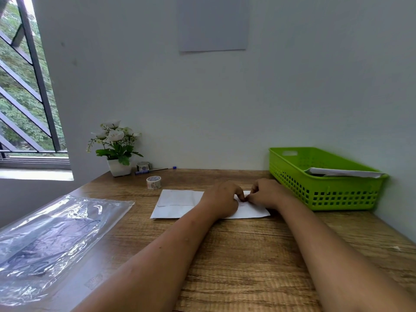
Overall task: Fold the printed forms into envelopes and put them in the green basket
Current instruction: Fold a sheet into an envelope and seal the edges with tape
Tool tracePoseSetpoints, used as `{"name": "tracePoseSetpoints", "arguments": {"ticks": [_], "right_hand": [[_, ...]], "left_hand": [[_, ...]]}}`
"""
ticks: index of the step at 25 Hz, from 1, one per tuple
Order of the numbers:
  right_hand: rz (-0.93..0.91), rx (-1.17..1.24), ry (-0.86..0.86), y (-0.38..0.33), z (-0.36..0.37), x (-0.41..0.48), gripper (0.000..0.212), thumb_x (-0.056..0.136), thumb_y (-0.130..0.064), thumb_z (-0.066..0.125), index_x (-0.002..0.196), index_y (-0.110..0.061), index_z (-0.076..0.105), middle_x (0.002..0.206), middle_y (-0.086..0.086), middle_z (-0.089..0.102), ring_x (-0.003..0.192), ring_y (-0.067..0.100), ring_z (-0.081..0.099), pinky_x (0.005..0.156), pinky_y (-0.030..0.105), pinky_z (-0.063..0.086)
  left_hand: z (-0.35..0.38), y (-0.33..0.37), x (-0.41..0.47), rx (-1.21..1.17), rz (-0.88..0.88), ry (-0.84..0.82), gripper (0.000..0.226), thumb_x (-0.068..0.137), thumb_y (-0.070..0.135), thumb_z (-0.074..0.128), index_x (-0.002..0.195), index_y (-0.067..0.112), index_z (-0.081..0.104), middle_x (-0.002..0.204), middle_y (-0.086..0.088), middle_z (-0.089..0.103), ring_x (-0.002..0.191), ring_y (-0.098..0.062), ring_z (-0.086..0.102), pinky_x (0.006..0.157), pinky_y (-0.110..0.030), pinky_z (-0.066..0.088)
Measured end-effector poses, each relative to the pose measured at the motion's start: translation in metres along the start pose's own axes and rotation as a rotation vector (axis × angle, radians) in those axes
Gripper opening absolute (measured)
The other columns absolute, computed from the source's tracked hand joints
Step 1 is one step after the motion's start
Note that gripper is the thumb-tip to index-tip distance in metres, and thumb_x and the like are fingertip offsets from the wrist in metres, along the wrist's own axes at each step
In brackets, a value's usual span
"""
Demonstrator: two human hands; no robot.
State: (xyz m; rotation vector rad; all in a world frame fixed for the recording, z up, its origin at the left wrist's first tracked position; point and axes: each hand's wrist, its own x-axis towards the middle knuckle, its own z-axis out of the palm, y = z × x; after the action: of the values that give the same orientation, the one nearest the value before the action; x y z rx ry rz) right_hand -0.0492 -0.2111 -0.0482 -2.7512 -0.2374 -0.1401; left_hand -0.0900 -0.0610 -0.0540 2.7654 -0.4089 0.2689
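A white printed form (pixel 177 204), partly folded, lies flat on the wooden table (pixel 236 255) in front of me. My left hand (pixel 221 198) and my right hand (pixel 267 193) rest on its right half, fingers curled, their fingertips meeting and pinching the paper's upper fold near the middle. The green basket (pixel 337 194) stands to the right against the wall, a hand's width from my right hand. White folded paper (pixel 344 172) lies inside it.
A clear plastic sleeve (pixel 51 239) with dark contents lies at the table's left. At the back left stand a potted white flower (pixel 117 149), two tape rolls (pixel 154 182) and a blue pen (pixel 155 170). A wall borders the table's back and right.
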Motion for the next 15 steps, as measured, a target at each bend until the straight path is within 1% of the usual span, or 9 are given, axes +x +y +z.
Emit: {"name": "tracePoseSetpoints", "arguments": {"ticks": [2, 3, 6, 7, 9, 11, 12, 13, 15], "right_hand": [[0.011, 0.067, -0.022, 0.000, -0.002, 0.000, 0.027, 0.072, -0.039, 0.068, 0.080, -0.014, 0.068, 0.092, 0.007, 0.071, 0.090, 0.024, 0.066, 0.077, 0.035, 0.053], [0.015, 0.093, -0.030, 0.000, -0.002, 0.001, 0.027, 0.071, -0.038, 0.069, 0.080, -0.012, 0.069, 0.091, 0.009, 0.072, 0.090, 0.025, 0.067, 0.076, 0.036, 0.053], [0.028, 0.151, -0.060, 0.003, -0.002, 0.003, 0.015, 0.073, -0.027, 0.071, 0.075, -0.014, 0.066, 0.085, 0.009, 0.069, 0.083, 0.024, 0.064, 0.069, 0.031, 0.046], [0.035, 0.180, -0.062, 0.004, -0.003, 0.005, 0.012, 0.073, -0.022, 0.072, 0.076, -0.011, 0.067, 0.086, 0.009, 0.070, 0.084, 0.024, 0.064, 0.071, 0.031, 0.048], [0.047, 0.236, -0.038, 0.007, -0.003, 0.008, 0.012, 0.072, -0.014, 0.072, 0.080, -0.005, 0.072, 0.093, 0.011, 0.073, 0.092, 0.025, 0.066, 0.080, 0.035, 0.053], [0.059, 0.266, -0.020, 0.009, -0.003, 0.010, 0.011, 0.071, -0.010, 0.071, 0.080, -0.004, 0.074, 0.097, 0.012, 0.074, 0.097, 0.025, 0.067, 0.088, 0.037, 0.053], [0.062, 0.279, -0.023, 0.010, -0.003, 0.010, 0.005, 0.070, -0.008, 0.071, 0.075, -0.006, 0.073, 0.098, 0.012, 0.074, 0.098, 0.025, 0.066, 0.090, 0.038, 0.053], [0.064, 0.293, -0.029, 0.010, -0.003, 0.009, 0.004, 0.070, -0.007, 0.071, 0.067, -0.010, 0.071, 0.098, 0.012, 0.074, 0.099, 0.025, 0.066, 0.092, 0.039, 0.053], [0.078, 0.333, -0.025, 0.011, -0.001, 0.011, 0.021, 0.068, -0.004, 0.070, 0.051, -0.015, 0.064, 0.096, 0.015, 0.074, 0.099, 0.026, 0.067, 0.093, 0.042, 0.052]], "left_hand": [[-0.002, 0.001, 0.000, -0.004, -0.012, 0.000, 0.037, 0.087, 0.009, 0.047, 0.108, 0.029, 0.068, 0.131, 0.004, 0.056, 0.119, -0.019, 0.050, 0.096, -0.034, 0.044], [-0.003, 0.001, 0.000, -0.005, -0.013, 0.001, 0.036, 0.087, 0.009, 0.047, 0.108, 0.029, 0.067, 0.132, 0.004, 0.056, 0.120, -0.019, 0.049, 0.096, -0.034, 0.044], [-0.003, 0.001, 0.000, 0.005, -0.012, -0.011, 0.036, 0.086, 0.008, 0.047, 0.105, 0.030, 0.067, 0.132, 0.005, 0.056, 0.119, -0.019, 0.050, 0.095, -0.034, 0.045], [-0.002, 0.001, 0.001, 0.010, -0.007, -0.008, 0.036, 0.086, 0.007, 0.046, 0.104, 0.030, 0.067, 0.131, 0.006, 0.056, 0.119, -0.018, 0.051, 0.095, -0.034, 0.045], [-0.002, 0.002, 0.002, 0.012, 0.002, 0.004, 0.036, 0.086, 0.007, 0.046, 0.104, 0.030, 0.067, 0.132, 0.006, 0.057, 0.118, -0.019, 0.051, 0.094, -0.033, 0.045], [-0.001, 0.000, 0.003, 0.014, -0.002, 0.006, 0.036, 0.086, 0.007, 0.046, 0.104, 0.030, 0.067, 0.133, 0.005, 0.056, 0.118, -0.019, 0.051, 0.095, -0.033, 0.044], [0.000, -0.001, 0.003, 0.010, -0.004, 0.002, 0.036, 0.086, 0.007, 0.046, 0.104, 0.030, 0.067, 0.134, 0.005, 0.055, 0.119, -0.019, 0.050, 0.096, -0.033, 0.044], [0.000, -0.001, 0.003, 0.007, -0.006, -0.001, 0.037, 0.087, 0.007, 0.046, 0.105, 0.030, 0.067, 0.135, 0.006, 0.054, 0.121, -0.019, 0.050, 0.098, -0.034, 0.044], [-0.002, -0.001, 0.002, 0.003, -0.007, -0.014, 0.037, 0.087, 0.008, 0.045, 0.107, 0.031, 0.067, 0.135, 0.007, 0.054, 0.122, -0.017, 0.049, 0.099, -0.034, 0.043]]}}
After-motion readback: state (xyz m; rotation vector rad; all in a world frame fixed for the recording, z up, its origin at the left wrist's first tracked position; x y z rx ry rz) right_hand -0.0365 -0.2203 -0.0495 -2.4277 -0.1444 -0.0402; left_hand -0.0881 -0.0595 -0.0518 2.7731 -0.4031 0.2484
